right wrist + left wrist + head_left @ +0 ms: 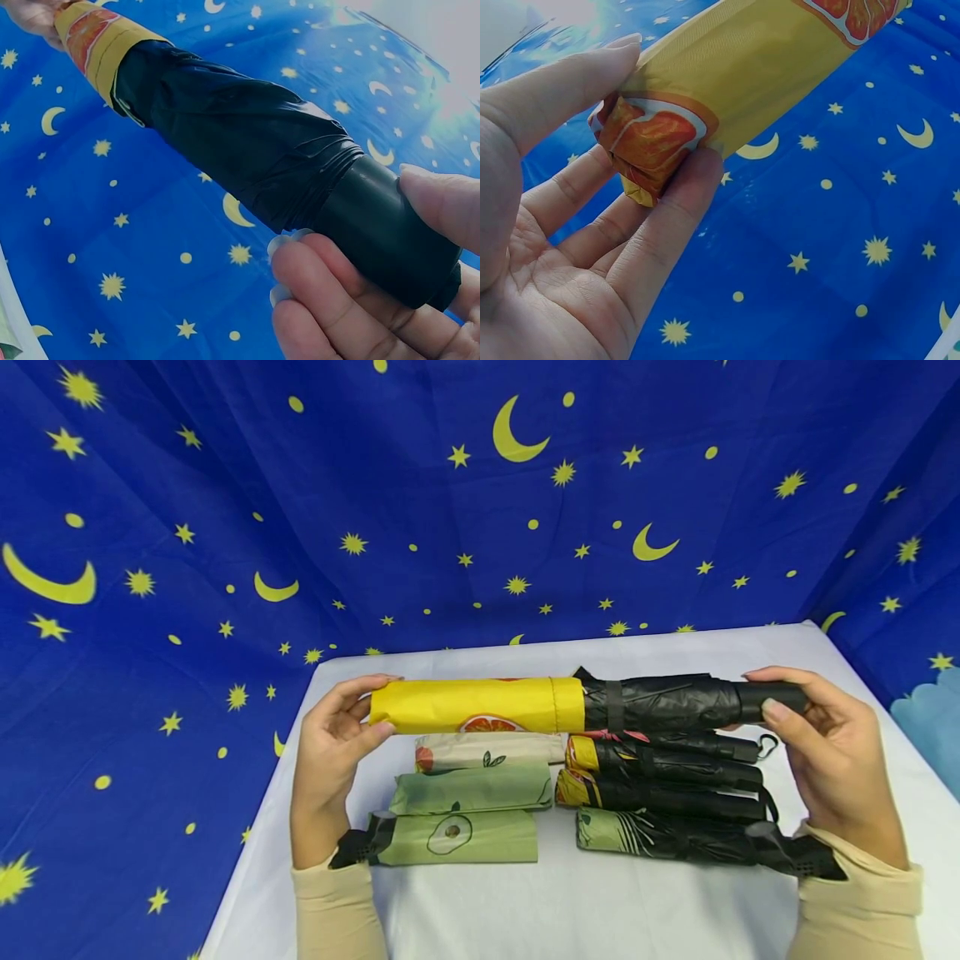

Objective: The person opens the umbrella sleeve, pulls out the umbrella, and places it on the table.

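A folded black umbrella (667, 703) is held level above the table, its far end inside a yellow umbrella sleeve (427, 702) printed with orange slices. With thumb and fingers, my left hand (326, 768) pinches the closed left end of the sleeve; in the left wrist view the bunched sleeve end (649, 142) sits between thumb and fingertips. My right hand (843, 743) grips the black handle (382, 229) at the other end, thumb on one side and fingers on the other. The umbrella's black folds show between the sleeve's mouth and the handle.
Below on the white table (645, 918) lie a cream sleeve (525, 748), a green sleeve (472, 789) and a green avocado-print sleeve (498, 839) at left. Several folded umbrellas lie at right, the nearest a green-and-black umbrella (660, 837). A blue star-patterned cloth (450, 527) hangs behind.
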Available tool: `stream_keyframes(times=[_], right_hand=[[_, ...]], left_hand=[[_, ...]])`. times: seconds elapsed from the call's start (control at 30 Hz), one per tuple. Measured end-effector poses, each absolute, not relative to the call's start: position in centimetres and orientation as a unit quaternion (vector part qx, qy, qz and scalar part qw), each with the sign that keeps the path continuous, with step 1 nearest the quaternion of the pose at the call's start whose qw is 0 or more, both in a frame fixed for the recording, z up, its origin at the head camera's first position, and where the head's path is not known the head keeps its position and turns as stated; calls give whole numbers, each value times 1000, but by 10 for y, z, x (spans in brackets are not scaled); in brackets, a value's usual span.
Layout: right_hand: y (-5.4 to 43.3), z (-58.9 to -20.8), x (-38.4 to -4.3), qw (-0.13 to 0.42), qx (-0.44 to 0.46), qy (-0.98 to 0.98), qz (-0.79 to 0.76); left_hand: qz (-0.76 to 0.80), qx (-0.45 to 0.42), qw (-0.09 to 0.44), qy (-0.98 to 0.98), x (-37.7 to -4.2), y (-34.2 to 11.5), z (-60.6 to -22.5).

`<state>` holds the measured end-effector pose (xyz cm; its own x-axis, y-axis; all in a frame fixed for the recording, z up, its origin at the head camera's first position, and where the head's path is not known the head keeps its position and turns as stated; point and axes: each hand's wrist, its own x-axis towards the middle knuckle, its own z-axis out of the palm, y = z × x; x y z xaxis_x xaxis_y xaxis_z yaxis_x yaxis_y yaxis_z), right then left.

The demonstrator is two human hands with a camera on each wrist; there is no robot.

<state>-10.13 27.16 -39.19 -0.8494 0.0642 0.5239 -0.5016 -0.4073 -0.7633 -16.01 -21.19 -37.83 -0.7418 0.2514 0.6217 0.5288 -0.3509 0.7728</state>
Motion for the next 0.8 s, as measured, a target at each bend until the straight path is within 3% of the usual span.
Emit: stream_keyframes(times=[0.8], right_hand=[[279, -393, -100, 179, 198, -502, 823]], left_hand=[[-747, -342, 105, -560, -160, -218, -380]])
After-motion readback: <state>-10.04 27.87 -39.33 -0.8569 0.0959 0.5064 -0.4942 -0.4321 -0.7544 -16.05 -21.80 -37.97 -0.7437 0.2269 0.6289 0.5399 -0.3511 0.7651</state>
